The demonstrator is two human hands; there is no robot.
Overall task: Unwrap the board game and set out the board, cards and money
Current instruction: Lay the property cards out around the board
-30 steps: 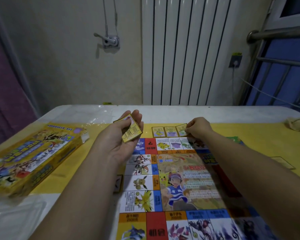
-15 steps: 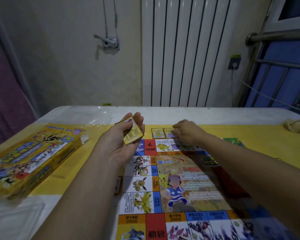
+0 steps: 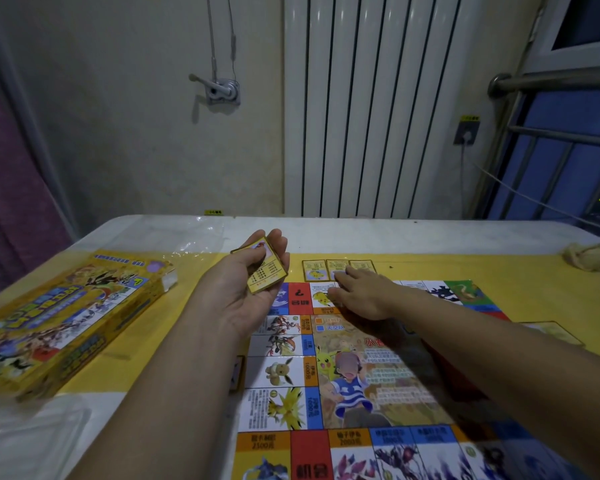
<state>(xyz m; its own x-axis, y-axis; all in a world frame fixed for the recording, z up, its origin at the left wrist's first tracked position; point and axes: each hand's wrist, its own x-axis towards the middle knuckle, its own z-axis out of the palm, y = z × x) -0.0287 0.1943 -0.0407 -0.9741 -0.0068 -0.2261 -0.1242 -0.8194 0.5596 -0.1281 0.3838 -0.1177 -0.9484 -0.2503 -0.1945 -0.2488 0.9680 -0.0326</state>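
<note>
L hand (image 3: 246,292) cups deck (image 3: 267,271), fingers curled loosely; it may slip. R hand (image 3: 364,294), fingers flat, touching 3 cards (image 3: 337,265) past board (image 3: 326,375), could knock row askew.

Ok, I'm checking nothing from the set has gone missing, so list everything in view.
game board: one, multicoloured, lying flat, centre
laid-out cards: three, yellow, in a row beyond the board's far edge
card stack: one, yellow, held up left of that row
side card: one, yellow-edged, right of the board
game box: one, yellow, left of the board
clear wrap: one, transparent, beyond the box
crumpled wad: one, tan, far right
table: one, white with a yellow cover
radiator: one, white, on the back wall
left hand: one, palm up, holds the card stack
right hand: one, fingers straight, at the middle laid-out card
</note>
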